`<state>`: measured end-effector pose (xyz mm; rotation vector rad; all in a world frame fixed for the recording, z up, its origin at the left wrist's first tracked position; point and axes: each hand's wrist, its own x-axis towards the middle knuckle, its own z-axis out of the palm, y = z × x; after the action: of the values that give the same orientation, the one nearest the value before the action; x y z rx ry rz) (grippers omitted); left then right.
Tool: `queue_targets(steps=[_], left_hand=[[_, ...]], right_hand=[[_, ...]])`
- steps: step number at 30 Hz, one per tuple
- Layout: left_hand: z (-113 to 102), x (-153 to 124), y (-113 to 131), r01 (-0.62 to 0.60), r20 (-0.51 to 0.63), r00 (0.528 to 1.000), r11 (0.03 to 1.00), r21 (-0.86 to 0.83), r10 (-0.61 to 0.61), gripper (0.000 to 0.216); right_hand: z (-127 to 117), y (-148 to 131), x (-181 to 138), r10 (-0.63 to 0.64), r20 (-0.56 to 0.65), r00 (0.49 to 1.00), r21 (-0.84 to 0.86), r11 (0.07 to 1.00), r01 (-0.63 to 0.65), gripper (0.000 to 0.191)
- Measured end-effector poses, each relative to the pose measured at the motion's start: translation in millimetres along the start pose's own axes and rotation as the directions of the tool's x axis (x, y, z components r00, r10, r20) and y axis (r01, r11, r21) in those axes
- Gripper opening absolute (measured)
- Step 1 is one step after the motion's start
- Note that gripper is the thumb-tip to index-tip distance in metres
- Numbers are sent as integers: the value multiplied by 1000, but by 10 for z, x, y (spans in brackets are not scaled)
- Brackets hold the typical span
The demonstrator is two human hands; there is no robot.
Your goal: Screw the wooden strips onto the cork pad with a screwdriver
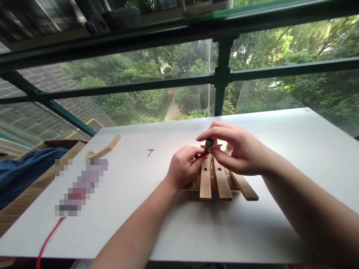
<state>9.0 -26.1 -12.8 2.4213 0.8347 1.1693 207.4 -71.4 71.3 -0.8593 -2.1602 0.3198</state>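
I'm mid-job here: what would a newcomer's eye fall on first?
First, the right hand on a dark handle, the left hand close beside it, over wooden slats just right of centre. Next, the bright red cord running off the near edge of the white table at left. Then a lone bent slat towards its far left corner.

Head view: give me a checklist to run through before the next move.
1. Right hand on dark tool: ok, fingers around it.
2. Left hand grip: cannot tell, contact partly hidden.
3. Left slat and middle slat: ok, dark round spot visible on each.
4. Right slat upper part: cannot tell, mostly hidden.
5. Separate wooden piece clear of hands: ok, on table.
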Motion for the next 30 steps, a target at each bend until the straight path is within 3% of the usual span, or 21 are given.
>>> queue_targets(steps=[5,8,16,21,26,30], left_hand=[[-1,-6,-18,2,21,1000,1000,12,-2,12],[8,-23,-28,-4,17,1000,1000,16,4,13],[-23,40,-48,-40,21,999,998,39,39,17],[-69,100,-38,-62,86,995,997,51,58,16],[-74,109,-20,-58,79,995,997,57,54,15],[-61,95,-25,-58,89,995,997,46,54,15]], right_hand=[[21,11,14,70,-48,996,-46,996,-72,11],[70,25,4,138,-93,986,-51,988,-143,7],[159,20,-6,169,-121,978,-44,984,-175,16],[54,12,-10,109,-89,990,-7,994,-110,16],[-3,13,-30,51,11,999,130,990,-52,44],[2,27,-26,0,-1,1000,102,995,0,38]])
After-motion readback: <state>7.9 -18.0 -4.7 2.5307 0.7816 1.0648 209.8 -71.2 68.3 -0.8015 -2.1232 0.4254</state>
